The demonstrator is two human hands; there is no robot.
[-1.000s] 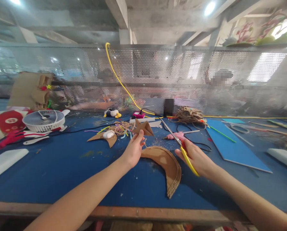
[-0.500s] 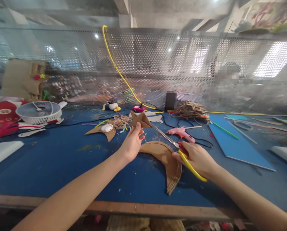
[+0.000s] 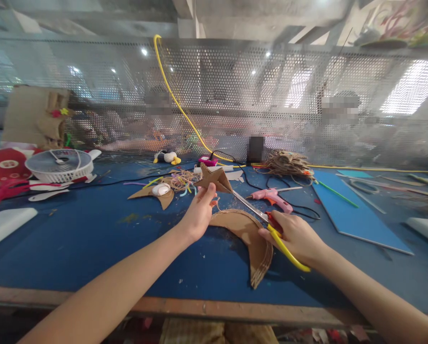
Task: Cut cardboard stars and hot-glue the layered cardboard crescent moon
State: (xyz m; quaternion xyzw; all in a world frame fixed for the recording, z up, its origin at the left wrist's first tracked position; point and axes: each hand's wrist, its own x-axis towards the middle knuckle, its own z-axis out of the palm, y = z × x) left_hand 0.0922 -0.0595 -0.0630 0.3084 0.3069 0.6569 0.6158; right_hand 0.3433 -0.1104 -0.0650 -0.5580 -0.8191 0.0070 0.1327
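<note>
Cardboard crescent point(image 3: 244, 230) lies on the worktop point(image 3: 110, 258), close to the front edge. Right hand point(image 3: 299, 237) closed round the yellow-handled scissors point(image 3: 249, 206). Left hand point(image 3: 197, 217) pinches a cardboard star point(image 3: 214, 179) above the worktop; scissors reach one of its points. Pink glue gun point(image 3: 267, 194) lies beyond; perforated screen point(image 3: 231, 95) stands behind.

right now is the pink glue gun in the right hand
No, the pink glue gun lies on the blue table, while the right hand holds yellow-handled scissors.
</note>
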